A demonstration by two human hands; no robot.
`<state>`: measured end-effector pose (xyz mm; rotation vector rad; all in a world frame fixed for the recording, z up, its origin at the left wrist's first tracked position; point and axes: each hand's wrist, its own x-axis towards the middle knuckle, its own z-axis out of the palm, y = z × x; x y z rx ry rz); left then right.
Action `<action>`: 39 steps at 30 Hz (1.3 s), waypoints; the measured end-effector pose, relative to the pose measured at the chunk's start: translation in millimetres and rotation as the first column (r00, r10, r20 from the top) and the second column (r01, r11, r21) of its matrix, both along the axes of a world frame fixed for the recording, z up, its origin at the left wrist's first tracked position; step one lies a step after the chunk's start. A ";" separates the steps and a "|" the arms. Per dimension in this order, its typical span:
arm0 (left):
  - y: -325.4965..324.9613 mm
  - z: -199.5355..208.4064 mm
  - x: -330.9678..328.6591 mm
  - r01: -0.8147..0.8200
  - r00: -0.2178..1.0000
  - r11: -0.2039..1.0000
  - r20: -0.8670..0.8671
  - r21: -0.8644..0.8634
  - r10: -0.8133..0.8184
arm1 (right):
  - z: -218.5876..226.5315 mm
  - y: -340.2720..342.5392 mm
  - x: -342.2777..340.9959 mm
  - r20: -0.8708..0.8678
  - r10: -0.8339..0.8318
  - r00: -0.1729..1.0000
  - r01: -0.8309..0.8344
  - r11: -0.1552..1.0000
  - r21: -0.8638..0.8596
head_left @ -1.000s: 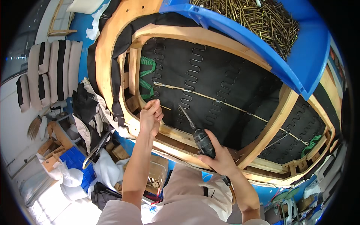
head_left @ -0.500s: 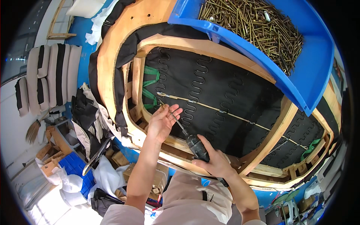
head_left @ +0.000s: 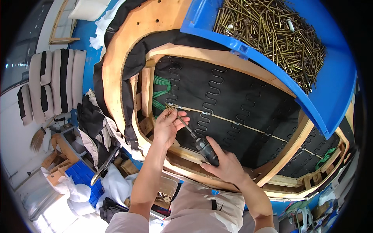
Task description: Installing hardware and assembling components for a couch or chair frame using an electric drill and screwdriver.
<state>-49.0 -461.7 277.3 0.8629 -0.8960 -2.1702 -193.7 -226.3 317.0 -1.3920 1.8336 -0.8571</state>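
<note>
An upturned sofa frame of pale wood lies before me, with black fabric and zigzag springs inside and green webbing straps at its left end. My right hand grips a dark power screwdriver whose long bit points up and left. My left hand pinches the tip of that bit, where a small screw seems to sit, close to the inner wooden rail by the straps.
A blue plastic bin full of brass screws rests on the frame at upper right. Striped cushions lie on the floor at left, with black fabric scraps, a blue crate and white bags below.
My left hand went from a closed fist on the frame's near rail up to the bit's tip. The screwdriver in my right hand shifted slightly up-left toward the straps.
</note>
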 end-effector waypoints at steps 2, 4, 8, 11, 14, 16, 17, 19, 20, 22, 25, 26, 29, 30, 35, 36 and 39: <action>-3.5 12.3 3.4 0.014 0.999 1.000 -0.029 -0.002 -0.015 | 19.9 -12.8 -9.2 0.098 0.040 0.994 -0.042 0.999 0.021; -6.8 36.0 -1.6 -0.045 0.999 0.999 -0.027 -0.028 0.044 | 28.5 -28.9 -13.6 0.108 0.095 0.990 -0.090 0.995 -0.051; -32.0 69.0 -6.0 -0.218 0.974 0.947 0.014 -0.238 0.227 | 53.8 -71.8 -11.4 0.046 0.120 0.992 -0.120 0.993 0.000; -42.6 81.1 -9.9 -0.253 0.960 0.931 0.048 -0.264 0.275 | 56.6 -84.3 -7.9 0.024 0.114 0.993 -0.113 0.992 -0.048; -51.1 83.4 -8.6 -0.241 0.961 0.932 0.067 -0.272 0.268 | 53.6 -90.1 -9.8 0.007 0.125 0.992 -0.124 0.989 -0.079; -50.7 85.1 -9.5 -0.221 0.965 0.935 0.078 -0.278 0.252 | 54.5 -93.2 -9.7 0.014 0.117 0.993 -0.115 0.988 -0.099; -47.2 88.6 -11.1 -0.233 0.964 0.932 0.061 -0.278 0.259 | 55.3 -95.8 -10.1 -0.025 0.104 0.994 -0.106 0.989 -0.103; -38.8 85.4 -10.4 -0.242 0.963 0.929 0.046 -0.278 0.265 | 55.1 -97.2 -11.8 -0.062 0.089 0.994 -0.096 0.990 -0.106; -29.9 81.5 -3.4 -0.257 0.949 0.905 0.090 -0.339 0.303 | 57.3 -96.3 -11.0 -0.142 0.076 0.987 -0.086 0.994 -0.070; -2.8 83.4 7.8 -0.264 0.908 0.847 0.177 -0.461 0.379 | 57.0 -92.4 -12.4 -0.224 0.061 0.973 -0.070 0.997 -0.033; -0.6 84.8 38.6 -0.320 0.799 0.585 0.120 -0.746 0.590 | 51.1 -88.0 -11.4 -0.207 0.041 0.978 -0.064 0.993 -0.103; -16.9 92.2 44.7 -0.260 0.718 0.432 0.127 -0.864 0.685 | 54.1 -87.4 -10.3 -0.230 0.033 0.973 -0.052 0.996 -0.074; -99.3 116.5 44.0 0.025 0.646 0.061 0.063 -0.998 0.760 | 51.7 -85.1 -9.5 -0.250 0.012 0.968 -0.032 0.996 -0.078; -119.8 122.4 30.4 0.130 0.619 -0.102 0.000 -0.986 0.785 | 47.6 -83.4 -10.6 -0.246 -0.003 0.969 -0.023 0.994 -0.105; -159.9 128.6 -16.9 0.201 0.604 -0.310 -0.131 -0.929 0.786 | 47.9 -77.2 -3.7 -0.226 -0.032 0.974 0.004 0.993 -0.122; -158.7 127.7 -13.5 0.221 0.598 -0.311 -0.123 -0.925 0.792 | 47.6 -76.7 -2.3 -0.241 -0.042 0.970 0.008 0.990 -0.140; -155.1 121.7 -9.7 0.237 0.596 -0.317 -0.120 -0.918 0.794 | 53.6 -76.0 -1.4 -0.253 0.005 0.968 -0.006 1.000 -0.004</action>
